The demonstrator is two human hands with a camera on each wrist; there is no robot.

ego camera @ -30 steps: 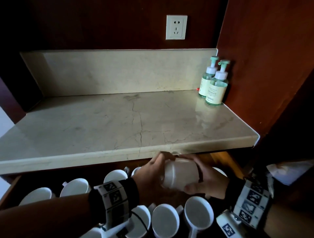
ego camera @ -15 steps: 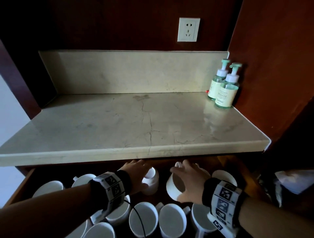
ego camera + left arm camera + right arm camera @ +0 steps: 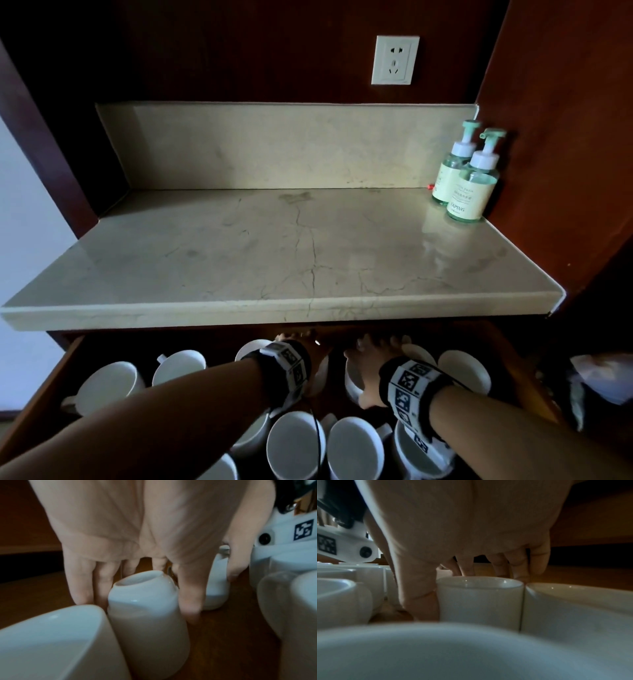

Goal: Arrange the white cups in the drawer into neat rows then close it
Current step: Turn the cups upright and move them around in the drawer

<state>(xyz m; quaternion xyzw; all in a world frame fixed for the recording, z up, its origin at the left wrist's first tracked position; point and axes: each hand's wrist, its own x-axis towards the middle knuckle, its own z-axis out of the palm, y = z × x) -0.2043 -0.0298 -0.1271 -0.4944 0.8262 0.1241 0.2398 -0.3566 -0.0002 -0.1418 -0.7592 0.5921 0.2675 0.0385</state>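
Upside-down cup (image 3: 145, 615), base up, stands between the left hand's (image 3: 137, 527) straight, spread fingers; right hand (image 3: 471, 527) apparently clasps an upright cup (image 3: 479, 599), mouth up, thumb against its side.

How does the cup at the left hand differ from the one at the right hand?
The left-hand cup stands base up; the right-hand cup stands mouth up. The thumb of the right hand lies against the right-hand cup; the thumb of the left hand is off the left-hand cup. Both are plain white cups in the drawer.
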